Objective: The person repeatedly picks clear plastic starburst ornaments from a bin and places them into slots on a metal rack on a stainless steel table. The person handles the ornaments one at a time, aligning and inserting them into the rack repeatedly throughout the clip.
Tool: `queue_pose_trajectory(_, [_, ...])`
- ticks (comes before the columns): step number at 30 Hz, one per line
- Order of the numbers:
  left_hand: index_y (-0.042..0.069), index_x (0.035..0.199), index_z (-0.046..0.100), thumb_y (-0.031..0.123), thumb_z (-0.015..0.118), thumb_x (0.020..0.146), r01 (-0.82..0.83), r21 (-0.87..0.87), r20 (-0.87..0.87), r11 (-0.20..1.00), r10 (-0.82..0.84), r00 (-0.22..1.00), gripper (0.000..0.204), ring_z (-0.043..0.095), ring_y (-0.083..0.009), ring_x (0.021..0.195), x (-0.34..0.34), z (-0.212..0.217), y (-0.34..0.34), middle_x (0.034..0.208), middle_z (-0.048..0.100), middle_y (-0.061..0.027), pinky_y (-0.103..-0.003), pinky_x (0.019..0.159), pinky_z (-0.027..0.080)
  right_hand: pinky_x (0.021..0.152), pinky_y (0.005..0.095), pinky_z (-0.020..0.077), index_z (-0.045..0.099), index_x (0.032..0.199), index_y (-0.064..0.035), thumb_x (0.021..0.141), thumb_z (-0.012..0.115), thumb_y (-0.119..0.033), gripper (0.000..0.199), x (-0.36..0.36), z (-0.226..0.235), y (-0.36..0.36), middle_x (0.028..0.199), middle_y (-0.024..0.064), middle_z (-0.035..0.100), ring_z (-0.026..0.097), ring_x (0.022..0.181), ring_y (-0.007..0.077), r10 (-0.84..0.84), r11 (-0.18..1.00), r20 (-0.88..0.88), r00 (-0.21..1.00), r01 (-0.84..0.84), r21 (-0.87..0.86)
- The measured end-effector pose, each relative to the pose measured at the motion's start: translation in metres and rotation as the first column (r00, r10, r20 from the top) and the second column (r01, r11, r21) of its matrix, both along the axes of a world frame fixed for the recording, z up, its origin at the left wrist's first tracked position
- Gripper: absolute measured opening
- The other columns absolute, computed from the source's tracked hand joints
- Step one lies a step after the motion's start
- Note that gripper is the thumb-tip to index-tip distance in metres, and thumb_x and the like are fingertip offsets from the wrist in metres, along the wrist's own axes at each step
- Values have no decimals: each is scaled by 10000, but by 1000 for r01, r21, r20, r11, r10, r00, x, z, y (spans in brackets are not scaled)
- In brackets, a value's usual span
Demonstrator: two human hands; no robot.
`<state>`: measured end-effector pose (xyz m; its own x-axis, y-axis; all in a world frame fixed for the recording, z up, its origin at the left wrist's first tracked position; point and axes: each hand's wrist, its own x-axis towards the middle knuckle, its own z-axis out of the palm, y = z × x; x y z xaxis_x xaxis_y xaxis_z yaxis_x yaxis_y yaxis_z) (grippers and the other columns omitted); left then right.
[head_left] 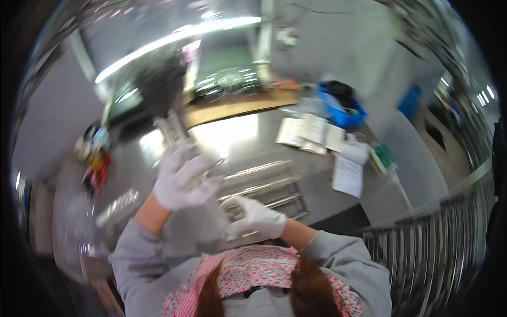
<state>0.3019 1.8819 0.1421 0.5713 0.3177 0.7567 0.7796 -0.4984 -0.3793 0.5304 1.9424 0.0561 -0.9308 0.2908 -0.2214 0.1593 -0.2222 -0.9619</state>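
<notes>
Left hand: the left hand [182,182] wears a white glove and is raised over the steel table [232,132]. Its fingers are curled around a shiny metal piece [174,127], which looks like a bundle of short rods or tubes and stands up and away from the hand. The picture is blurred, so I cannot tell the exact kind of the piece.

Right hand: the right hand [259,216], also in a white glove, is lower and near the body. It rests on the long metal rods [264,187], fingers bent over the near ends; I cannot tell if it really grips them.

Long metal rods: several lie side by side on the table, just right of the left hand.

Papers: open booklets and sheets [317,134] lie farther right on the table, well apart from both hands.

Blue bin: a blue bin [343,111] stands behind the papers.

Metal rack: a rack of steel bars [438,238] is at the right edge.

Clothing: grey sleeves and a flowered apron [248,272].
</notes>
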Motion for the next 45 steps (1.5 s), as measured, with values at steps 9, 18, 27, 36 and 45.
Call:
queue_pose_trajectory(9, [-137,1424,405,213,726,888,485,126,985,865,-168,42,717,500,-290,1350,119,-9,137,1490,457,-268,-414,1097,422,948,362,524,423,1460,-86,772,821,-116,796,99,-7,29,1298,151,552,594,1135,226,-669,571,-428,607,789,227])
queue_pose_trajectory(18, [-8,1585,23,29,923,602,722,-679,702,129,400,589,1333,511,-257,1277,220,-38,137,1406,469,-180,-379,1064,459,845,370,576,562,1220,-65,734,889,-166,594,166,-16,60,1188,148,585,655,1046,273,-525,-104,-650,549,717,690])
queue_pose_trajectory(27, [80,1435,399,67,900,662,977,-58,641,206,758,-122,921,506,-168,1267,176,-151,13,1317,545,-33,-349,1079,431,1082,512,436,346,1472,-17,642,906,-289,1038,99,-57,50,1339,203,533,567,1201,376,-35,221,-380,924,378,899])
queue_pose_trajectory(36, [25,1313,487,103,882,666,317,-647,704,693,385,597,763,627,-403,1182,127,-161,-41,1264,612,-238,-495,1048,494,1056,336,439,454,1427,-31,712,878,-315,878,59,-76,40,1357,49,550,534,1236,155,173,862,-21,985,-162,-480])
queue_pose_trajectory(45, [16,1264,489,21,827,697,176,-606,721,775,442,534,660,644,-439,1133,109,-174,-82,1188,638,-217,-500,1002,528,1082,393,468,405,1468,28,678,885,-357,1002,6,-88,23,1435,135,517,554,1299,253,327,766,-13,945,-273,-581])
